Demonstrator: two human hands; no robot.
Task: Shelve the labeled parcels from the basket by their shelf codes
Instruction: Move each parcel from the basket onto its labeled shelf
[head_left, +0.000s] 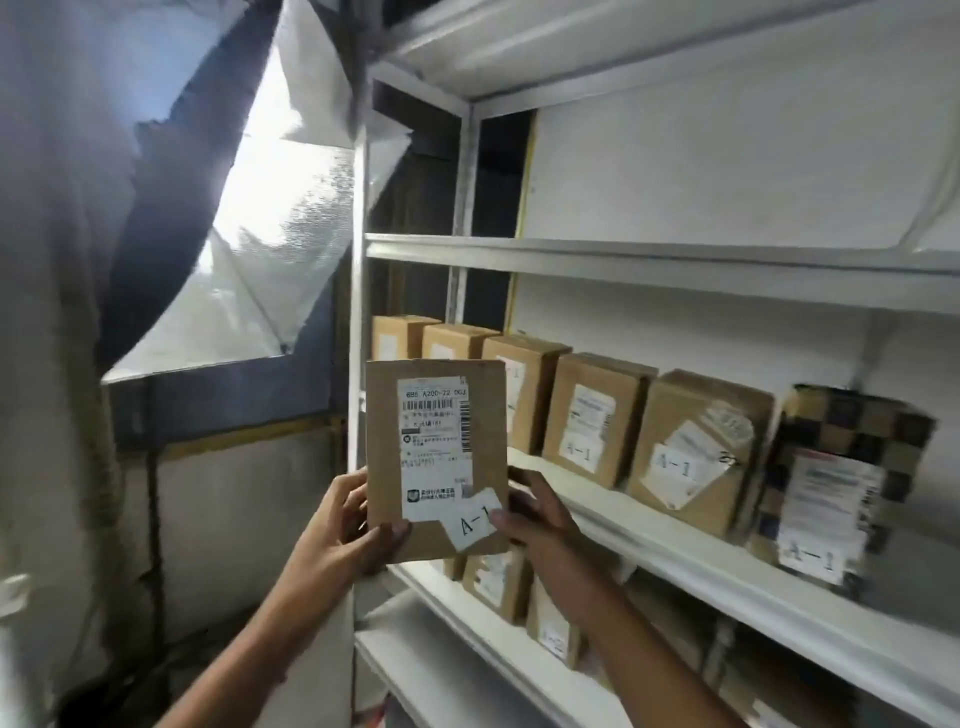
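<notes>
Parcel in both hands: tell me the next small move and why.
Probably carry the held parcel right and set it upright on the middle shelf, in the row of boxes. Its sticker reads A-1, and so do the tags on the brown box and the checkered box there. The left hand and the right hand grip its bottom corners.

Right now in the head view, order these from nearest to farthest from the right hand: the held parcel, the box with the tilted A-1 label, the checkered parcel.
1. Held parcel: gripped by the right hand at its lower right edge.
2. Box with the tilted A-1 label: on the shelf, to the right.
3. Checkered parcel: farther right on the same shelf.
</notes>
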